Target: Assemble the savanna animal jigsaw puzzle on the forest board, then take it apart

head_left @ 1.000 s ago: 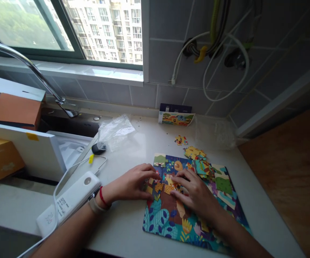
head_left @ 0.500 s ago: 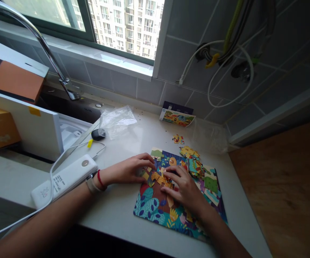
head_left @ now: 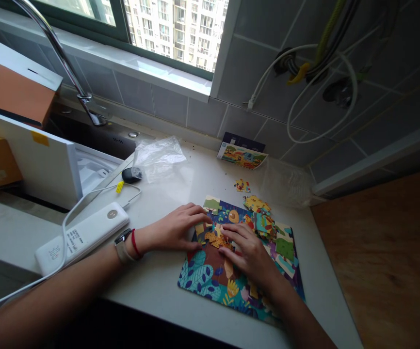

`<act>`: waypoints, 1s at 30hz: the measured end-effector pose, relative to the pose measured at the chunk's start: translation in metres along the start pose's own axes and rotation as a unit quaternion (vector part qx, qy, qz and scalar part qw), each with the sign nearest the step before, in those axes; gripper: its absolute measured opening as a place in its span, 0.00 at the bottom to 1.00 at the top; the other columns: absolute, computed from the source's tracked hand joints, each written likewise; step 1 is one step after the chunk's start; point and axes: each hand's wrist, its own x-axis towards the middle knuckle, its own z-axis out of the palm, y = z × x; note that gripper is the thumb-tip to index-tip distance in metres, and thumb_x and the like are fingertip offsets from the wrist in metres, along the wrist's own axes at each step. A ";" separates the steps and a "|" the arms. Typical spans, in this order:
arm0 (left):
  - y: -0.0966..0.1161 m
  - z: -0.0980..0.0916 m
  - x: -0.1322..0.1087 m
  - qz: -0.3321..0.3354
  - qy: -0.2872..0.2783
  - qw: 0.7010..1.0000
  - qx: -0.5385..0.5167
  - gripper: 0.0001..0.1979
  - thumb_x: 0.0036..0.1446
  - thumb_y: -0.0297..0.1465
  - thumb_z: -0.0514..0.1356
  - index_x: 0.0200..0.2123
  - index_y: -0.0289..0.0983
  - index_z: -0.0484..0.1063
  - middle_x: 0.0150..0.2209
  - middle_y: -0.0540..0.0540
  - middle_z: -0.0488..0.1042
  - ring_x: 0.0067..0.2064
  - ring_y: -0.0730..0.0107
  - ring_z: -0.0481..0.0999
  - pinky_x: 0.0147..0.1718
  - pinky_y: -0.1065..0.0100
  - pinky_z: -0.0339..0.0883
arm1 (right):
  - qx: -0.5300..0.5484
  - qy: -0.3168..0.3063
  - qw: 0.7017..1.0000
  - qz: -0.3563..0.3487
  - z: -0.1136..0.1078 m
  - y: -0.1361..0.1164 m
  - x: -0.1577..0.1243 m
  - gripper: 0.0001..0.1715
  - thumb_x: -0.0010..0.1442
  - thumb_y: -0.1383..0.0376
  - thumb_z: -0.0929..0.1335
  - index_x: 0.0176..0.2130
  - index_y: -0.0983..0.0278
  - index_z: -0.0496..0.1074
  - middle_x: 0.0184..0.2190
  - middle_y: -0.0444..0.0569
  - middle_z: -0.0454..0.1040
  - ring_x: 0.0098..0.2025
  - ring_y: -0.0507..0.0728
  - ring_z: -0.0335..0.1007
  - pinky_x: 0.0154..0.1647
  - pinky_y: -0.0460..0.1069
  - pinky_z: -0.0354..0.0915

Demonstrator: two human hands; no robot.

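Note:
A jigsaw puzzle board (head_left: 202, 278) with a jungle picture lies on the white counter (head_left: 152, 281), partly covered by assembled pieces. My left hand (head_left: 173, 230) rests flat at the board's left middle, its fingertips against the orange spotted pieces (head_left: 215, 237). My right hand (head_left: 248, 252) lies on the board just right of them, fingertips touching those pieces. Neither hand visibly holds a piece. A heap of loose pieces (head_left: 265, 224) sits at the board's upper right, and a small cluster of pieces (head_left: 242, 185) lies beyond it. A puzzle picture card (head_left: 242, 156) leans against the wall tiles.
A white power bank (head_left: 81, 240) with a cable lies left of my left wrist. Nearby are a clear plastic bag (head_left: 158, 157) and a small dark object (head_left: 131, 175). A sink and faucet (head_left: 64, 65) are at the left, and a wooden board (head_left: 380, 261) at the right.
The view has swung, so the board sits further left and higher in the picture. Both hands stay at the spotted pieces, with small shifts of the fingers.

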 end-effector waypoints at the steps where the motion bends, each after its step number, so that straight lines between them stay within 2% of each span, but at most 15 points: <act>1: 0.001 -0.002 0.000 0.004 -0.004 1.000 -0.006 0.25 0.55 0.31 0.71 0.56 0.40 0.73 0.54 0.39 0.74 0.56 0.50 0.73 0.57 0.51 0.69 | 0.001 0.001 1.000 0.000 0.000 0.001 0.000 0.21 0.63 0.67 0.75 0.55 0.58 0.78 0.54 0.55 0.80 0.56 0.65 0.77 0.60 0.64 0.74; 4: 0.002 -0.009 -0.001 0.018 -0.023 0.999 -0.030 0.23 0.55 0.26 0.68 0.55 0.41 0.74 0.55 0.42 0.75 0.56 0.53 0.73 0.59 0.53 0.67 | 0.004 0.006 1.000 -0.005 0.001 0.003 0.000 0.20 0.63 0.67 0.75 0.55 0.57 0.79 0.54 0.55 0.80 0.56 0.65 0.77 0.59 0.64 0.74; 8: 0.001 -0.015 -0.002 0.027 -0.039 0.998 -0.041 0.23 0.56 0.24 0.67 0.56 0.42 0.74 0.55 0.43 0.76 0.56 0.54 0.73 0.60 0.54 0.66 | 0.009 0.006 1.000 -0.006 0.001 0.003 0.000 0.20 0.63 0.67 0.75 0.55 0.58 0.79 0.54 0.55 0.80 0.56 0.64 0.77 0.59 0.64 0.75; 15: 0.003 -0.010 -0.001 0.014 -0.037 0.998 -0.045 0.23 0.58 0.25 0.67 0.57 0.41 0.73 0.55 0.42 0.76 0.55 0.53 0.72 0.58 0.53 0.68 | 0.026 0.012 1.000 -0.004 0.000 0.000 0.000 0.18 0.64 0.67 0.74 0.53 0.58 0.79 0.52 0.54 0.80 0.55 0.63 0.77 0.57 0.61 0.76; 25: 0.001 -0.008 -0.001 0.017 -0.034 0.997 -0.064 0.24 0.59 0.25 0.67 0.58 0.41 0.72 0.55 0.42 0.77 0.56 0.53 0.72 0.58 0.54 0.68 | 0.027 0.028 0.998 -0.042 -0.003 -0.002 0.001 0.11 0.66 0.67 0.73 0.49 0.58 0.80 0.47 0.53 0.79 0.52 0.62 0.77 0.54 0.61 0.77; 30: 0.002 -0.008 0.000 0.026 -0.030 0.997 -0.059 0.23 0.59 0.25 0.67 0.58 0.41 0.73 0.56 0.42 0.77 0.56 0.54 0.72 0.59 0.54 0.68 | 0.032 0.044 0.997 -0.049 -0.005 -0.002 0.000 0.12 0.66 0.66 0.73 0.50 0.59 0.80 0.47 0.53 0.76 0.51 0.60 0.77 0.52 0.57 0.78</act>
